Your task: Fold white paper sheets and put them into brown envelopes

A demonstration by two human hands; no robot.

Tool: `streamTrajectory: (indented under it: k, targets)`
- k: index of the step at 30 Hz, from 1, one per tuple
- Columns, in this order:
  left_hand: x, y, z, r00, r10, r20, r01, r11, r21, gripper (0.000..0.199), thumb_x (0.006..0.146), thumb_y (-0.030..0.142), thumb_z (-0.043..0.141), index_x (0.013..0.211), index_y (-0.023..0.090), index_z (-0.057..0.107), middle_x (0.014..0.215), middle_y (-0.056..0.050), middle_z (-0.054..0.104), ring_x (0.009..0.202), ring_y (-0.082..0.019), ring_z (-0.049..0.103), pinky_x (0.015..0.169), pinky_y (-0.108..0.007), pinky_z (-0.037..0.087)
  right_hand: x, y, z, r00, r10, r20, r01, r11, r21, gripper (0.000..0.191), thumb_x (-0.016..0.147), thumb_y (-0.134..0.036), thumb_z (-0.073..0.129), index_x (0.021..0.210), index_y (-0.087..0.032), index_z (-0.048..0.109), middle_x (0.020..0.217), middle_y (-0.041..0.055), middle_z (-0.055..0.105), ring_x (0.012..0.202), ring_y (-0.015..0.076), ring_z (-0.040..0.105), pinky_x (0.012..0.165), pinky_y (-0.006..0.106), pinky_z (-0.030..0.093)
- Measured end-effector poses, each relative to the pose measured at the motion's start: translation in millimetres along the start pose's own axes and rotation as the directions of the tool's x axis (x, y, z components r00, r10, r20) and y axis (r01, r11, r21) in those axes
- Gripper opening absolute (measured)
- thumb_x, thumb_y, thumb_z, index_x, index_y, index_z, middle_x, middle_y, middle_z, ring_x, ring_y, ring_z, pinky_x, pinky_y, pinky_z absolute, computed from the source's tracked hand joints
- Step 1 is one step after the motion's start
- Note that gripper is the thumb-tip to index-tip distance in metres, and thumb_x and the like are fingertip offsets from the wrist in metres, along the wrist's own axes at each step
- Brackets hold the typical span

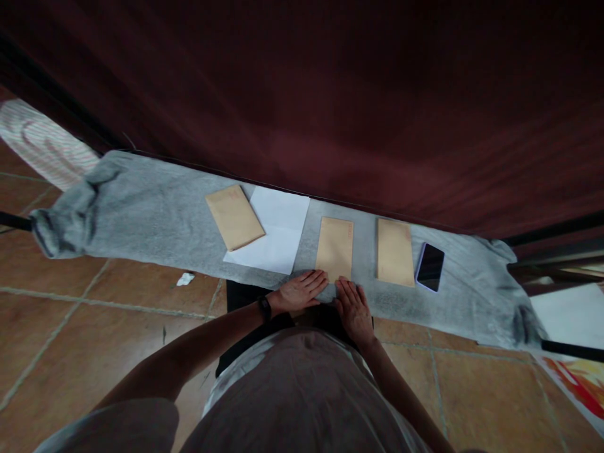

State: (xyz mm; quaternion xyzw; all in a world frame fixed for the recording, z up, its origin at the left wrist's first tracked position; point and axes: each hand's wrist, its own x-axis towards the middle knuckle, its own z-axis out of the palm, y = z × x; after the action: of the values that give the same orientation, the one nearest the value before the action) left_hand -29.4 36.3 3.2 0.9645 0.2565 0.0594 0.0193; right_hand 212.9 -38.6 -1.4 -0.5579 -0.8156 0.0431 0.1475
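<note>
A brown paper envelope (335, 245) with small red print lies flat in front of me on the grey cloth. My left hand (302, 290) rests at its lower left corner, fingers stretched out and pointing right. At the lower right corner, my right hand (353, 308) lies with extended fingers on the near edge. To the right sits a second stack of brown envelopes (395, 253). Further left, another stack of envelopes (234, 217) lies tilted, partly over white paper sheets (278, 229).
A phone (430, 267) lies right of the envelopes. Grey cloth (155, 207) covers the narrow surface, bunched at both ends. A dark red curtain-like sheet (302, 113) rises behind it. A white scrap (185, 279) is on the tiled floor (136, 340).
</note>
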Motion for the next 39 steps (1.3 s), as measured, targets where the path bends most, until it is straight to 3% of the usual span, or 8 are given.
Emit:
streamTrajectory:
  k: [11,18,25,34,39]
  targets:
    - [-5,-2,-4.9,1.000,0.006,-0.024,-0.007,0.999,-0.039,0.066,0.103,0.047,0.044,0.156,0.009,0.033,0.163,-0.017,0.032,0.153,-0.024,0.026,0.126,-0.038,0.024,-9,7,-5,1.000,0.014,-0.002,-0.014,1.000,-0.016,0.052,0.107,-0.028,0.039,0.158,-0.018,0.033,0.156,0.0115,0.046,0.146,0.0243,0.041,0.123,0.050,0.027]
    - [-6,-2,-5.1,1.000,0.014,-0.016,-0.014,1.000,-0.014,0.068,0.103,0.049,0.042,0.157,0.008,0.031,0.165,-0.018,0.027,0.155,-0.024,0.021,0.126,-0.039,0.023,0,15,-23,0.999,-0.035,0.039,0.035,0.999,0.006,0.053,0.105,-0.028,0.041,0.157,-0.021,0.036,0.155,0.0084,0.049,0.146,0.0253,0.040,0.124,0.052,0.026]
    - [-5,-2,-4.0,0.999,0.005,-0.042,-0.007,0.999,-0.043,0.070,0.102,0.048,0.046,0.158,0.009,0.029,0.163,-0.018,0.032,0.153,-0.024,0.027,0.126,-0.038,0.026,14,10,-21,0.992,-0.099,0.083,0.096,0.995,0.035,0.054,0.105,-0.030,0.042,0.158,-0.021,0.034,0.159,0.0090,0.043,0.147,0.0241,0.039,0.124,0.050,0.026]
    - [-12,1,-2.0,0.993,-0.076,-0.087,0.072,0.996,-0.048,0.065,0.101,0.045,0.048,0.154,0.010,0.036,0.160,-0.017,0.038,0.151,-0.025,0.034,0.124,-0.041,0.029,-3,9,-12,0.999,0.003,0.046,-0.003,1.000,-0.016,0.058,0.106,-0.028,0.041,0.161,-0.020,0.024,0.160,0.0095,0.040,0.148,0.0233,0.038,0.125,0.050,0.025]
    - [2,5,-7.4,0.985,-0.145,-0.090,0.139,0.988,-0.067,0.058,0.103,0.045,0.044,0.152,0.013,0.041,0.157,-0.014,0.046,0.147,-0.025,0.040,0.122,-0.042,0.033,-4,9,-16,0.998,0.038,0.049,-0.037,0.999,-0.015,0.059,0.105,-0.028,0.042,0.161,-0.022,0.023,0.161,0.0082,0.040,0.149,0.0225,0.037,0.125,0.049,0.025]
